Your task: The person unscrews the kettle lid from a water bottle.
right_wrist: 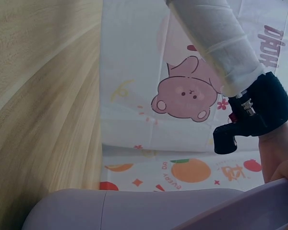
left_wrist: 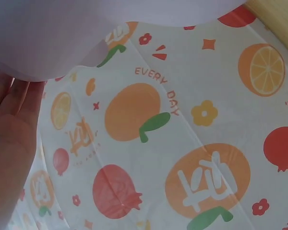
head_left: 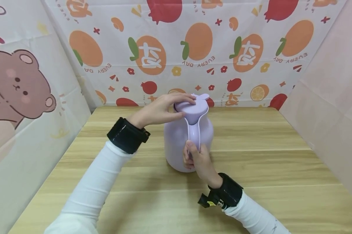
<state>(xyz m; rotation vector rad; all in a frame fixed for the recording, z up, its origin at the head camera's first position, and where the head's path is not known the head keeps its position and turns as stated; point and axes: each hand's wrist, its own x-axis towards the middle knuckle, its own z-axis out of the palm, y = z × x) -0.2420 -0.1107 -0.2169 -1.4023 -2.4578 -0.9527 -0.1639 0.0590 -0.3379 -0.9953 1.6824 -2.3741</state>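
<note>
A lilac jug (head_left: 179,143) with a lid (head_left: 192,109) and a curved handle (head_left: 194,131) stands upright on the wooden table (head_left: 252,162). My left hand (head_left: 164,109) lies over the lid, its fingers (head_left: 183,96) curled across the top and thumb at the lid's near edge. Lower down, my right hand (head_left: 197,159) grips the bottom of the handle. In the left wrist view the lid's edge (left_wrist: 48,43) fills the top beside my palm (left_wrist: 9,143). The right wrist view shows the jug's body (right_wrist: 134,208) and my left wrist with its black band (right_wrist: 259,112).
Fruit-print cloth (head_left: 193,48) hangs behind the table, a bear-print sheet (head_left: 21,84) closes the left side and a plain pink panel (head_left: 333,97) the right. Bare wood lies on both sides of the jug and toward the near edge.
</note>
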